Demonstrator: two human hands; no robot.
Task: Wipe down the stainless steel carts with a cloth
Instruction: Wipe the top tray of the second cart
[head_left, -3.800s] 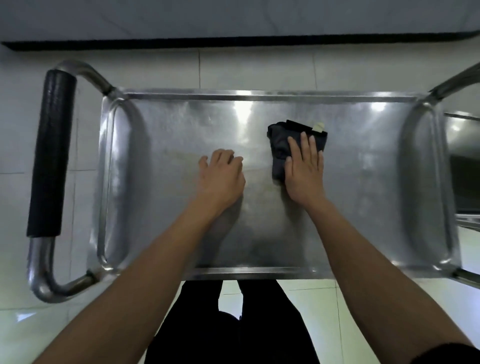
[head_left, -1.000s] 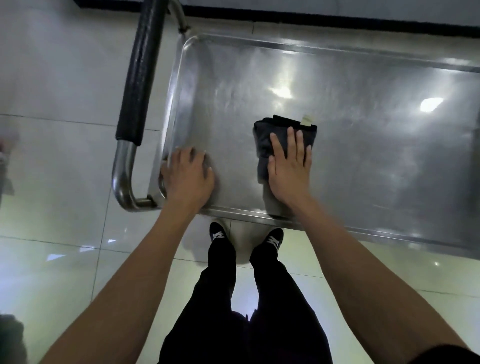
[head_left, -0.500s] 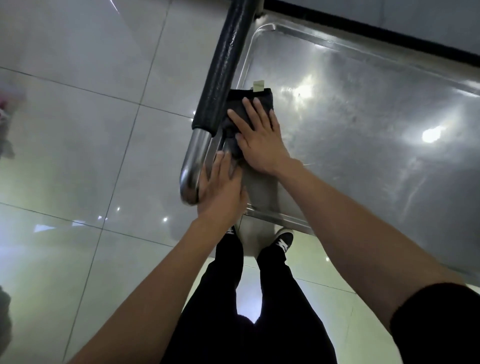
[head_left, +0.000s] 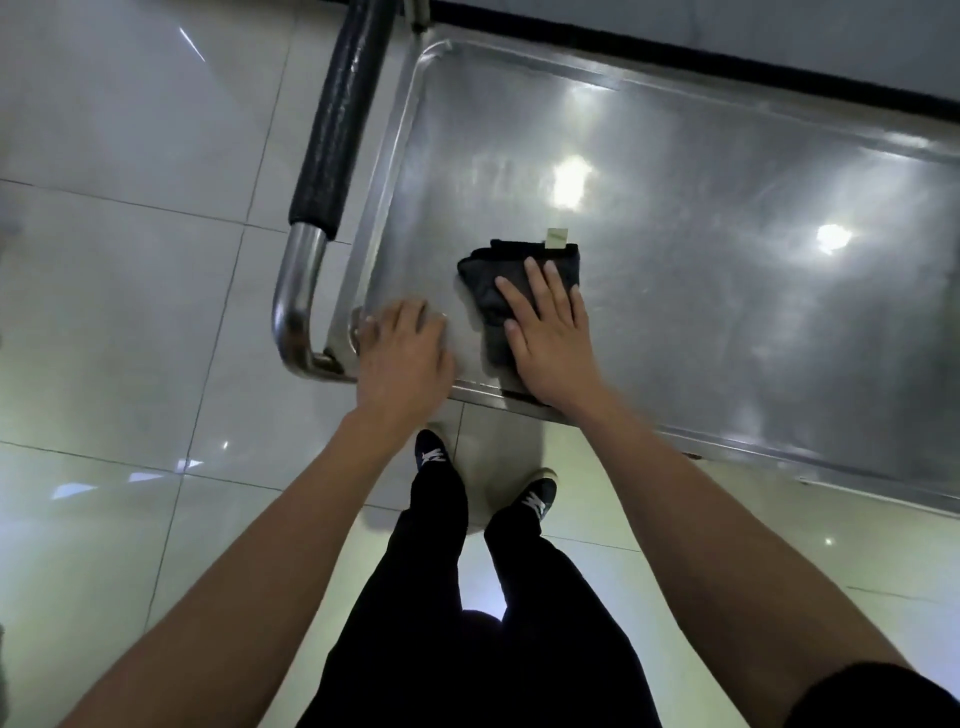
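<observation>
The stainless steel cart (head_left: 727, 249) fills the upper right of the head view, its flat top tray shining with light spots. A dark folded cloth (head_left: 491, 288) with a small pale tag lies on the tray near the front left corner. My right hand (head_left: 548, 338) presses flat on the cloth with straight fingers. My left hand (head_left: 402, 353) rests flat on the tray's front left corner, fingers spread, next to the cloth and apart from it.
The cart's handle (head_left: 332, 135), black grip on a bent steel tube, stands out at the left end. Glossy pale floor tiles (head_left: 130, 291) lie to the left and below. My legs and dark shoes (head_left: 434, 454) stand right under the front rim. A dark strip runs along the wall behind.
My right hand has slid the cloth from the tray's left rim by the handle back to the right, onto the flat tray. My left hand stays at the front left corner.
</observation>
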